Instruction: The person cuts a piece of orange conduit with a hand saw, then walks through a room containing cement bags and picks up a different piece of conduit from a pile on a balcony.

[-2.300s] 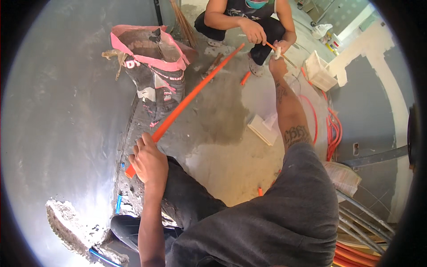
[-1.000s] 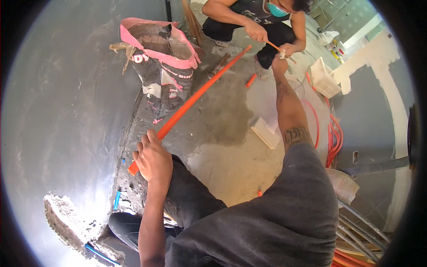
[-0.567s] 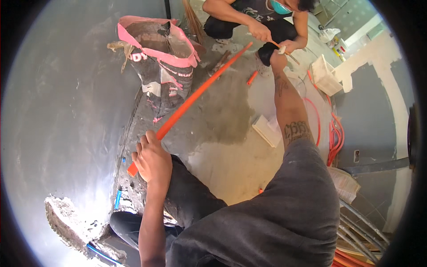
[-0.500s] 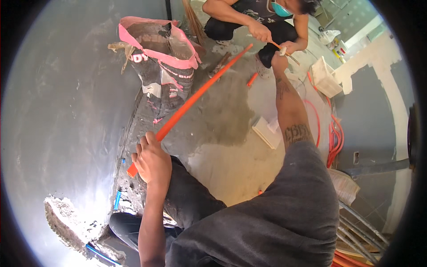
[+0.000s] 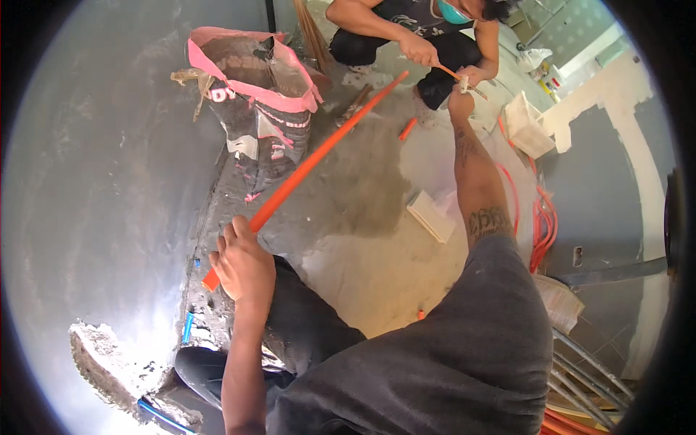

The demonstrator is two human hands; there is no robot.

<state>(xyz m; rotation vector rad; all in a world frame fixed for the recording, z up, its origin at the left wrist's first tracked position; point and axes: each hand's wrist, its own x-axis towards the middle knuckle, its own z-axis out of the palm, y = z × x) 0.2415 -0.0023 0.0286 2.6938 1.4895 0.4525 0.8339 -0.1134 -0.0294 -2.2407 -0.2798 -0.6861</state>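
My left hand (image 5: 243,259) is closed round a long orange pipe (image 5: 319,156) near its lower end. The pipe slants up and away to the right, its far end in the air short of a crouching co-worker (image 5: 428,29). My right arm is stretched far forward. At its end my right hand (image 5: 461,106) is closed on a small off-white piece (image 5: 464,84), too small to name. Right beside it, the co-worker's hands (image 5: 419,51) hold a thin orange rod (image 5: 447,71), which runs up to the off-white piece. Whether the two are joined I cannot tell.
A pink-rimmed dark sack (image 5: 268,138) stands by the grey wall at left, a broom (image 5: 310,32) behind it. A short orange pipe piece (image 5: 407,129) and a white box-like piece (image 5: 433,216) lie on the floor. At right are a white bin (image 5: 528,127) and coiled orange tubing (image 5: 542,228).
My right hand has shifted slightly right and down, and the off-white piece in it now stands more upright. My left hand keeps its grip on the pipe.
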